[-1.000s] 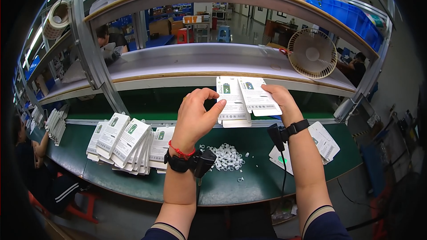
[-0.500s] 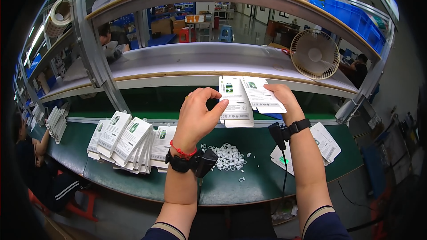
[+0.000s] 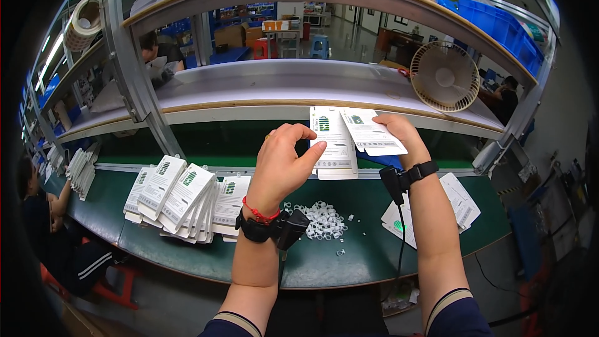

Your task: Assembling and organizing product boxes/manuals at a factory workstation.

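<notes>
Evidently, in the head view, the right hand (image 3: 402,135) grips the right-hand white pack (image 3: 375,136) by its upper right corner, thumb on top. The left hand (image 3: 284,161) has thumb and index finger at the edge of the left-hand white pack (image 3: 334,140); whether they pinch it cannot be told. Both packs are raised above the green bench (image 3: 368,266), the right overlapping the left. Likely faults: a one-corner hold could let a pack swing or slip, scattering the white rings (image 3: 324,219) below; uneven pressure could crease an edge.
</notes>
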Demonstrator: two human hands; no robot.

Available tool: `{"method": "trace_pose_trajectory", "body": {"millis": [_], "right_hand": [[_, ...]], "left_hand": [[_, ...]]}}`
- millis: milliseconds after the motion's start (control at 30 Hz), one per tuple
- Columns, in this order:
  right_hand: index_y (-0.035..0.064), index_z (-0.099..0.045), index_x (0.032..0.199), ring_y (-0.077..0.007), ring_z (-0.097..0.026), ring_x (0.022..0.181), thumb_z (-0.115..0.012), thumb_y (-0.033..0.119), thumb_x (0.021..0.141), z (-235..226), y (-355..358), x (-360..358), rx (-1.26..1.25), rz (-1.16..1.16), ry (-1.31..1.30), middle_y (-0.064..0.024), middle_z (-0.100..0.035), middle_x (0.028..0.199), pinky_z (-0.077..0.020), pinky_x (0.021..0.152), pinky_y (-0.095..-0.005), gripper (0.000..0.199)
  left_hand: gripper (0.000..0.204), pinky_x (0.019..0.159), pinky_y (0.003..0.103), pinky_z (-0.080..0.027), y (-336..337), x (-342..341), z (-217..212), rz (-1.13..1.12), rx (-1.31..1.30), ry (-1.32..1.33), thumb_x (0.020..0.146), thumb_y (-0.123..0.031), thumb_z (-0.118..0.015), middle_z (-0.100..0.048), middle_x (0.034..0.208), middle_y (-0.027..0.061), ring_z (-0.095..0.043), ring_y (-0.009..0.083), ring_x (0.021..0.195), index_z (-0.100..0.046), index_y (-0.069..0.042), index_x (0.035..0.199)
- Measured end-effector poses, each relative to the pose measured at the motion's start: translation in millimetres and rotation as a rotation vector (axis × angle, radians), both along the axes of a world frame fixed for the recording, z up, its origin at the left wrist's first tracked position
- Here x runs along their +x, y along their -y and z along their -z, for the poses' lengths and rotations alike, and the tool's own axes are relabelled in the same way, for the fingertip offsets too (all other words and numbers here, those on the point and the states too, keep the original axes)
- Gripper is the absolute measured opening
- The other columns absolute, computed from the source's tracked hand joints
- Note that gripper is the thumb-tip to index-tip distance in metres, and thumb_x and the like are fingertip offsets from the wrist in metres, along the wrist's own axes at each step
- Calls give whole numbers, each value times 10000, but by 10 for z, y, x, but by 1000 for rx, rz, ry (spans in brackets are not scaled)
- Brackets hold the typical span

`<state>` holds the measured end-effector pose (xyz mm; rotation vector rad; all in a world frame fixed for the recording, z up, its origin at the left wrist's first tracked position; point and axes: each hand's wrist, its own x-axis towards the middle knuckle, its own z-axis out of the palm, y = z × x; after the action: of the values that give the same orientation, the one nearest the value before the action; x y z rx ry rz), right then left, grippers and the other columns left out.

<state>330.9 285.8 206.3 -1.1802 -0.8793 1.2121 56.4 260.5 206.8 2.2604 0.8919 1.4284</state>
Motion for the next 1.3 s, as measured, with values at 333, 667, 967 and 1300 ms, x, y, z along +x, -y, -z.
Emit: {"method": "trace_pose_trajectory", "body": {"millis": [333, 667, 967, 1300], "right_hand": [[-153, -566, 986, -243, -652, 740, -497, 54, 866, -117, 91, -149, 60, 165, 50, -196, -640, 903, -516, 620, -351, 249], [-123, -576, 988, -211, -662, 717, -483, 90, 882, 33, -94, 72, 16, 116, 78, -177, -652, 889, -518, 591, -318, 256], [-123, -607, 914, -212, -625, 702, -565, 57, 822, -27, -143, 62, 78, 148, 129, -165, -643, 874, -481, 602, -335, 206], [-144, -546, 1036, -261, -642, 798, -555, 91, 842, 20, 40, -121, 37, 98, -46, -213, -625, 959, -525, 679, -354, 305]], "left_hand": [[263, 727, 332, -455, 10, 7, -4, -6, 3, -17, 779, -207, -657, -618, 847, 147, -601, 264, 811, -627, 32, 887], [262, 724, 331, -452, 29, 36, -14, -2, 10, -16, 773, -211, -657, -615, 843, 148, -597, 269, 812, -629, 25, 882], [261, 735, 337, -450, 71, 41, -19, 1, -10, -23, 770, -211, -658, -616, 844, 143, -594, 268, 823, -632, 25, 878], [255, 724, 330, -451, 51, -7, -23, 2, -3, -9, 770, -203, -660, -619, 841, 141, -595, 261, 805, -631, 24, 883]]}}
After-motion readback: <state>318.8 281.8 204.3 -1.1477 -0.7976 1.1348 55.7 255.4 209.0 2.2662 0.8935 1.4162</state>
